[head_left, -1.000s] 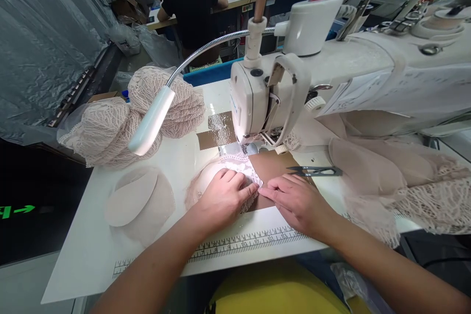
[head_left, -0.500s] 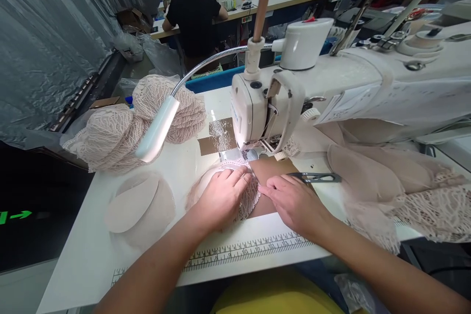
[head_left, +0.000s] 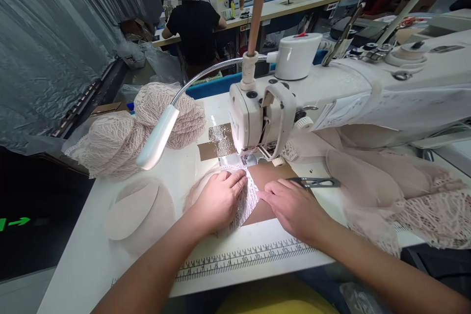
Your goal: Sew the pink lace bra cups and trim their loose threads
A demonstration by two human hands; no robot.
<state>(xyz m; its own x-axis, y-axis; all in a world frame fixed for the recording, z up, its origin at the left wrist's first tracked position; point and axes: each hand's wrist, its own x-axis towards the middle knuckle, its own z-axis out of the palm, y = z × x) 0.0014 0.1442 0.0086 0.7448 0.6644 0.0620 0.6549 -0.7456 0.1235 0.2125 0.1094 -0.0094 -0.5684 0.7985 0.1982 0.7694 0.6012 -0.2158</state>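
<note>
A lace-covered fabric cup (head_left: 247,201) lies under the needle area of a white sewing machine (head_left: 247,117). My left hand (head_left: 222,198) rests on top of it, fingers together and laid over the lace, the tips close to the presser foot. On the cup's right edge, my right hand (head_left: 292,208) pinches the lace between forefinger and thumb, the other fingers curled; the thumb is mostly hidden. Black thread snips (head_left: 319,182) lie just beyond the right knuckles, partly covered by that hand. Brown sheet (head_left: 270,175) shows beneath the lace on the machine bed.
Stacked lace cups (head_left: 110,142) stand at the left, behind the lamp head (head_left: 158,137). Nearer me lie plain beige cup pieces (head_left: 132,211). More beige lace fabric (head_left: 386,191) is heaped at the right. A printed ruler (head_left: 243,260) runs along the front edge. A person (head_left: 195,24) sits beyond.
The lace under my hands has shifted slightly, its lower edge turned a little towards me. Both hands keep nearly the same place on it. The view has shifted a little.
</note>
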